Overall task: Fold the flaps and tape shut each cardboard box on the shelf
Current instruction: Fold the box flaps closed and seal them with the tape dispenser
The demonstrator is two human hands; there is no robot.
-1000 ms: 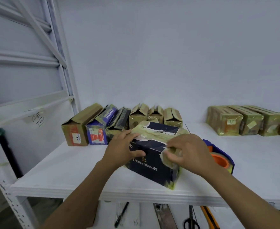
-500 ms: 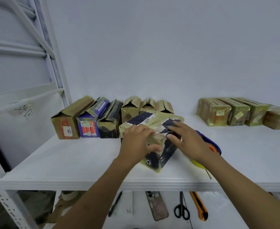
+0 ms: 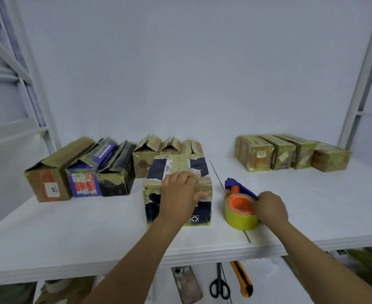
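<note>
The dark blue box sits at the centre of the frame on the white shelf, in front of a row of open-flapped boxes at centre left, with already wrapped boxes well apart at the upper right. It looks like light, thin cardboard, worn and patched with glossy old tape, so it probably slides easily and dents under a hard squeeze. The firm place to hold is the near top edge, pressing the flaps down. The left hand does that: fingers bent over the top, thumb on the front face, clasping the edge. The right hand, just right of the box, closes round the tape dispenser with its yellow roll; its fingertips are hidden
</note>
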